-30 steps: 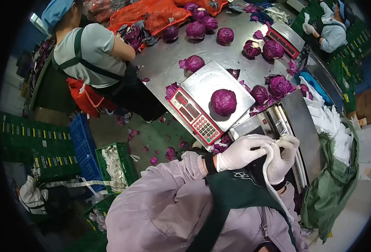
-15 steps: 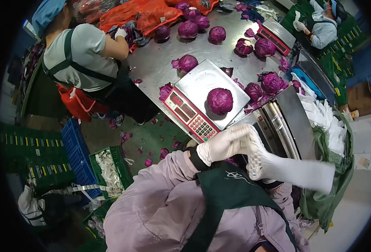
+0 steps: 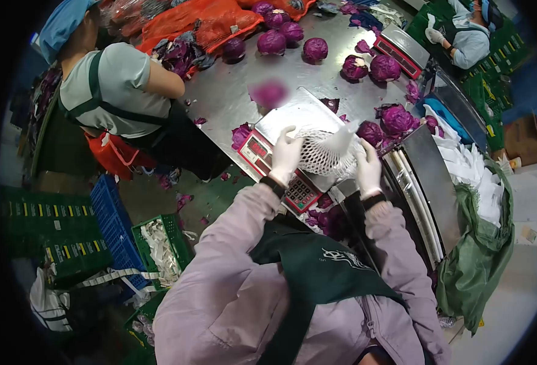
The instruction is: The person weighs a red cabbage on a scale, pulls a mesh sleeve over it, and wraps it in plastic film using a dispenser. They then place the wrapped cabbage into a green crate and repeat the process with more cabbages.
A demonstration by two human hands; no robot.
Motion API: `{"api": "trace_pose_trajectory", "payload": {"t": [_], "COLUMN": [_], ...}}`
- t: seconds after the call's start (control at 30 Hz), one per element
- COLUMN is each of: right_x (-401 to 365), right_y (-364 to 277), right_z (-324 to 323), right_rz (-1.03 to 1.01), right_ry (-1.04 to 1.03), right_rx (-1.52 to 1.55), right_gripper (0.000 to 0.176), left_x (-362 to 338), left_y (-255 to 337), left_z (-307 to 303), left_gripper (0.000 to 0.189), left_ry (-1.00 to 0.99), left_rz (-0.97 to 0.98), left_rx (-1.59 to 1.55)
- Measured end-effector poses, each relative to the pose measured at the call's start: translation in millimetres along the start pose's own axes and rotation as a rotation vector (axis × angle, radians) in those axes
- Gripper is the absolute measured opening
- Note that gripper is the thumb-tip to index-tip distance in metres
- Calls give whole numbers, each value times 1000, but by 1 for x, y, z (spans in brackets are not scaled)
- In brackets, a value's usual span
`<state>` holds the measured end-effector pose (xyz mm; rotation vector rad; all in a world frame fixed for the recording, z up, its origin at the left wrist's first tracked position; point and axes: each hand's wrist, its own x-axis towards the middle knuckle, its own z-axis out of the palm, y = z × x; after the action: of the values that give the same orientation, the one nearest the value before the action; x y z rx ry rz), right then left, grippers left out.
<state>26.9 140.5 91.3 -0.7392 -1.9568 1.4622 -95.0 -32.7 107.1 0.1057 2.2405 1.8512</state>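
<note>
Left hand (image 3: pixel 285 155) and right hand (image 3: pixel 369 167), both gloved, fingers curled tight on a white foam net sleeve (image 3: pixel 324 153), stretched wide over the scale (image 3: pixel 293 112). Apron logo (image 3: pixel 341 258) unreadable. Green crate (image 3: pixel 182 238) holds white nets.

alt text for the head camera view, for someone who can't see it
The person's gloved left hand and right hand stretch a white foam net over a digital scale. Red cabbages lie on the steel table beyond, where a co-worker in a green apron stands.
</note>
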Motion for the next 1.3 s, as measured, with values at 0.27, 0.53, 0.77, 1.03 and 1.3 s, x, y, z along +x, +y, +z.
{"api": "trace_pose_trajectory", "payload": {"t": [0.27, 0.53, 0.77, 1.03, 1.3], "right_x": [-34, -83, -138, -129, -174], "right_y": [-86, -106, -77, -126, -79], "right_z": [-30, -107, -207, -241, -265], "right_rz": [428, 429, 78, 391, 554], "right_ry": [-513, -308, 394, 352, -58], "right_rx": [-106, 451, 272, 1314, 879], "right_gripper": [32, 58, 35, 21, 28], "left_x": [-33, -62, -102, -135, -144], "left_y": [-11, 57, 89, 53, 68], "left_z": [-19, 46, 150, 173, 167], "left_gripper": [39, 42, 24, 47, 49], "left_ry": [-523, -1216, -1598, -1746, -1854], "left_rz": [-814, -607, -466, -1096, -860], "left_rx": [-1007, -1148, -776, -864, -813]}}
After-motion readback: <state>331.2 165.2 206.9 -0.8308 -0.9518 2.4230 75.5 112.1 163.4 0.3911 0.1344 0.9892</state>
